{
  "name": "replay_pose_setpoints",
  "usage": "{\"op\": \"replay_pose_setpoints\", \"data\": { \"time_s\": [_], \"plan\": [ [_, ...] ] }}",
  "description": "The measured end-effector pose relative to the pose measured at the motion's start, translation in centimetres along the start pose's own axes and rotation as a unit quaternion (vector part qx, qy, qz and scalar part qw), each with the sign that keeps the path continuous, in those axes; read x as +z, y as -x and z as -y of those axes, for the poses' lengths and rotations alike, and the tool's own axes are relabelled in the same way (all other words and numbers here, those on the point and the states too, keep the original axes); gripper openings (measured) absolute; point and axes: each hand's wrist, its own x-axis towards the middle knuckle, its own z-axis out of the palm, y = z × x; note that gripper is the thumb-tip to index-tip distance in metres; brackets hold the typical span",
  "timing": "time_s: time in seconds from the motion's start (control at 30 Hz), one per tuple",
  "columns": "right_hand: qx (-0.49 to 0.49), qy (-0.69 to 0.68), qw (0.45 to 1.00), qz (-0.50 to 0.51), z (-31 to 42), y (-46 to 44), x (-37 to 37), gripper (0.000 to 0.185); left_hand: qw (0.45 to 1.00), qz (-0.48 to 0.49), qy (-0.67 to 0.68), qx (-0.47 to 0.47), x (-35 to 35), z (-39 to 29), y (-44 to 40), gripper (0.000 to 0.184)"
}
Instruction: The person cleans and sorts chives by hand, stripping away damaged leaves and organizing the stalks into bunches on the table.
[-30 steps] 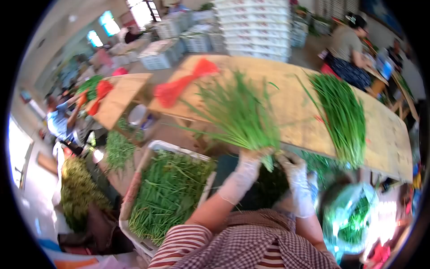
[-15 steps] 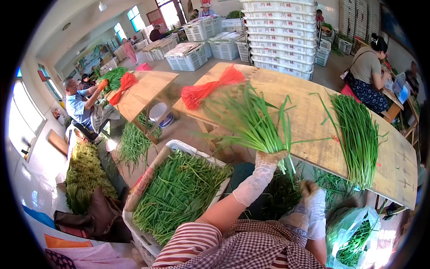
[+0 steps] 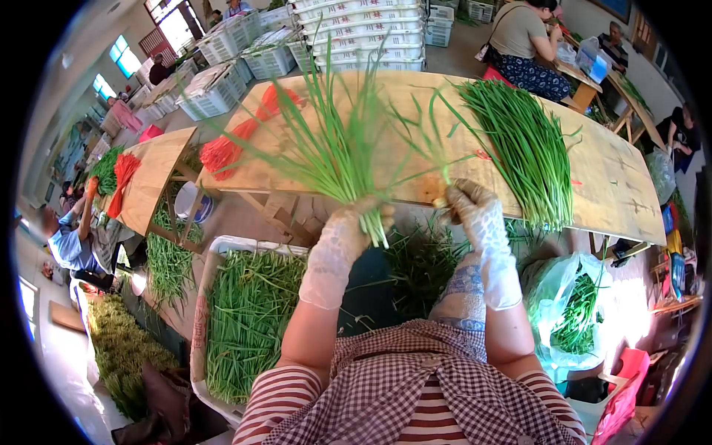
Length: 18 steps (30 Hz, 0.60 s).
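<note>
My left hand, in a lacy white glove, is closed round the stem ends of a loose green bunch, whose leaves fan upward over the wooden table. To its right, my right hand, gloved too, pinches a few thin green stalks by their base. The two hands are apart. A thick, neatly laid pile of green stalks rests on the table beyond my right hand. Red ties lie in a bundle at the table's left end.
A white crate of loose greens stands at my left. At the lower right is a plastic bag holding green scraps. A person sits at another table on the left; another person sits at the upper right.
My right hand has come up from below the table edge and now holds a few stalks beside the bunch. My left hand keeps its hold on the bunch. The whole view has shifted.
</note>
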Motion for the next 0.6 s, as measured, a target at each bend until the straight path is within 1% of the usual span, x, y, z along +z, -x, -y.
{"op": "replay_pose_setpoints", "data": {
  "time_s": [0.03, 0.07, 0.1, 0.17, 0.2, 0.27, 0.3, 0.37, 0.4, 0.43, 0.47, 0.5, 0.57, 0.6],
  "plan": [
    [0.018, -0.011, 1.000, 0.018, -0.5, 0.8, 0.4, 0.027, 0.992, 0.033, 0.090, -0.083, 0.1, 1.0, 0.1, 0.035],
    [0.015, -0.034, 0.999, 0.034, -1.1, 1.5, 0.8, 0.028, 0.985, 0.072, 0.125, -0.092, 0.3, 1.8, 0.1, 0.039],
    [0.004, 0.013, 0.999, 0.037, -1.5, 2.0, 0.9, 0.028, 0.981, 0.075, 0.143, -0.105, 0.7, 2.4, 0.2, 0.037],
    [-0.034, 0.064, 0.997, -0.010, -1.6, 3.1, 1.1, 0.027, 0.972, 0.084, 0.179, -0.124, 1.7, 3.0, 0.2, 0.034],
    [-0.042, 0.039, 0.998, -0.040, -1.5, 3.2, 0.9, 0.027, 0.975, 0.090, 0.165, -0.120, 1.8, 3.3, 0.2, 0.034],
    [-0.057, -0.011, 0.993, -0.100, -1.4, 3.5, 0.6, 0.026, 0.981, 0.016, 0.159, -0.110, 1.8, 4.5, -0.3, 0.033],
    [-0.091, -0.054, 0.987, -0.125, -1.3, 3.8, 0.4, 0.026, 0.982, -0.021, 0.155, -0.105, 2.0, 4.6, -0.3, 0.032],
    [-0.160, -0.138, 0.962, -0.171, -0.9, 4.3, -0.1, 0.025, 0.988, 0.003, 0.145, -0.054, 1.9, 3.9, 0.1, 0.031],
    [-0.190, -0.165, 0.953, -0.166, -0.4, 4.5, -0.5, 0.025, 0.990, 0.016, 0.140, -0.027, 2.2, 3.0, 0.4, 0.030],
    [-0.205, -0.161, 0.946, -0.194, 0.8, 4.5, -0.8, 0.027, 0.990, 0.027, 0.140, 0.010, 3.3, 0.9, 1.6, 0.030],
    [-0.219, -0.131, 0.943, -0.214, 2.5, 4.6, -0.9, 0.027, 0.989, 0.034, 0.139, 0.040, 4.9, -2.2, 3.4, 0.029],
    [-0.230, -0.099, 0.940, -0.233, 3.9, 4.6, -0.8, 0.026, 0.987, 0.039, 0.138, 0.068, 5.8, -3.7, 4.2, 0.029],
    [-0.228, -0.111, 0.954, -0.162, 5.2, 3.8, -0.9, 0.027, 0.977, 0.125, 0.166, 0.046, 5.5, -3.4, 1.6, 0.034],
    [-0.202, -0.122, 0.965, -0.115, 5.0, 3.3, -1.0, 0.030, 0.968, 0.171, 0.178, 0.042, 5.4, -3.0, 0.5, 0.036]
  ]
}}
